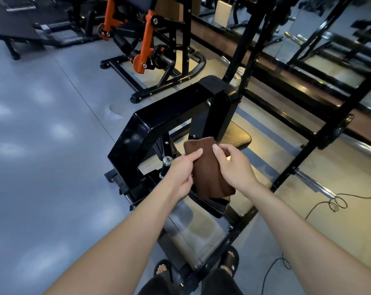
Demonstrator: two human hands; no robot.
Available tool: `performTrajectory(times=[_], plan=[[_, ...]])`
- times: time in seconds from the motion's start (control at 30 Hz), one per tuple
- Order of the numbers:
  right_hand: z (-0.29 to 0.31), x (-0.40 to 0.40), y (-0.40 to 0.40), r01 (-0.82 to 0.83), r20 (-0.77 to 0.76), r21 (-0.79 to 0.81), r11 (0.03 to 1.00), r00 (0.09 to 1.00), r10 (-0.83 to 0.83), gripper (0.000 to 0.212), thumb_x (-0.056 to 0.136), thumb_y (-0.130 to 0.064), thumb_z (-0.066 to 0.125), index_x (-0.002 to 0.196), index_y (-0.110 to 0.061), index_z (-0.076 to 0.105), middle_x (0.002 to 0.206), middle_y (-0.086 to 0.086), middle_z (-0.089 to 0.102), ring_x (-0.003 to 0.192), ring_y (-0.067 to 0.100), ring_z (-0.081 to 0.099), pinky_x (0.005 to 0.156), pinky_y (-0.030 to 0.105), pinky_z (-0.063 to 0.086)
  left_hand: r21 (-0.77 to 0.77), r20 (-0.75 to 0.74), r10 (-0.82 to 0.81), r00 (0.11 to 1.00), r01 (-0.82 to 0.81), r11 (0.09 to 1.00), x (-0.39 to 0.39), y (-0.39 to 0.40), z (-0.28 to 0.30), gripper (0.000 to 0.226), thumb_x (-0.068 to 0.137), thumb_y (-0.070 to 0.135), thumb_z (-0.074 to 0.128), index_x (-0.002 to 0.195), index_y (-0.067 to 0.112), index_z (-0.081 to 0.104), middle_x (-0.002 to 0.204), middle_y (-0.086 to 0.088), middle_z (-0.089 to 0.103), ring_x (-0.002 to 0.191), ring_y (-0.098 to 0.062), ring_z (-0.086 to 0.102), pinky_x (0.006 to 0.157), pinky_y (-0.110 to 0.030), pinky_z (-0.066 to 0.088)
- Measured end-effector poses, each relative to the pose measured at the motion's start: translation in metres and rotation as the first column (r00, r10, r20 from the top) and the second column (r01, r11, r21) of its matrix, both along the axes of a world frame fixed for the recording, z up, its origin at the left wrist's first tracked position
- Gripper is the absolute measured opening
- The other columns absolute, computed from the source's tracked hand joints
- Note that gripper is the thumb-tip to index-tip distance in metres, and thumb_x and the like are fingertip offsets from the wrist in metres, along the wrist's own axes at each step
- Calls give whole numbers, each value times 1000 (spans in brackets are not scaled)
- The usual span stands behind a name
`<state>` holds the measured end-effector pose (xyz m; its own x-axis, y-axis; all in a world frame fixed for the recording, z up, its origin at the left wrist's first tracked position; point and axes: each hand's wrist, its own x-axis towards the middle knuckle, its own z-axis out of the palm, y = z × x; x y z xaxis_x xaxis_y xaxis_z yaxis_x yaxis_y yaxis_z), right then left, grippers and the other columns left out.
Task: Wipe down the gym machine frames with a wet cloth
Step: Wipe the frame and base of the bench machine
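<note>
A folded brown cloth (208,169) is held in the air between both hands, just above the low part of a black gym machine frame (159,122). My left hand (181,173) pinches the cloth's left edge with thumb and fingers. My right hand (233,167) grips its right side, thumb on top. The frame is a thick glossy black bent beam with a black seat pad (237,138) behind the cloth. The cloth hangs free of the beam, not touching it.
An orange-and-black machine (146,45) stands behind on the grey floor (41,145). A tall black rack (321,133) with a chrome bar (314,184) rises at the right, cables (329,204) lying beside it. My feet in black sandals (229,262) straddle the frame's base.
</note>
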<state>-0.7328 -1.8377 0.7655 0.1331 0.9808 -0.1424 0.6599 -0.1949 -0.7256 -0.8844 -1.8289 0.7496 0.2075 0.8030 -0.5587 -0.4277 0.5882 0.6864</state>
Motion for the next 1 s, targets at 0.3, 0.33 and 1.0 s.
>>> performTrajectory(times=[0.3, 0.33, 1.0], plan=[[79, -34, 31, -131, -405, 76, 988, 902, 151, 33, 104, -52, 53, 107, -25, 73, 94, -7, 79, 85, 10, 75, 79, 33, 63, 306, -283, 164, 945, -73, 949, -33, 41, 105, 17, 94, 22, 68, 107, 12, 72, 91, -6, 79, 80, -20, 74, 72, -35, 62], [88, -40, 39, -149, -380, 120, 982, 907, 184, 30, 105, -50, 53, 108, -27, 72, 94, -8, 78, 84, 7, 75, 78, 30, 62, 351, -327, 202, 923, -80, 933, -41, 46, 116, 15, 93, 22, 68, 104, 12, 71, 86, -6, 78, 75, -18, 73, 64, -32, 61], [55, -152, 94, -222, 395, 47, 974, 899, 186, 96, 98, -76, 18, 165, -8, 10, 173, 15, -4, 159, 27, -10, 129, 43, -8, 381, -841, 353, 411, -15, 924, -129, 47, 71, 25, 83, 41, 59, 83, 16, 52, 73, -1, 72, 69, -16, 65, 67, -38, 50]])
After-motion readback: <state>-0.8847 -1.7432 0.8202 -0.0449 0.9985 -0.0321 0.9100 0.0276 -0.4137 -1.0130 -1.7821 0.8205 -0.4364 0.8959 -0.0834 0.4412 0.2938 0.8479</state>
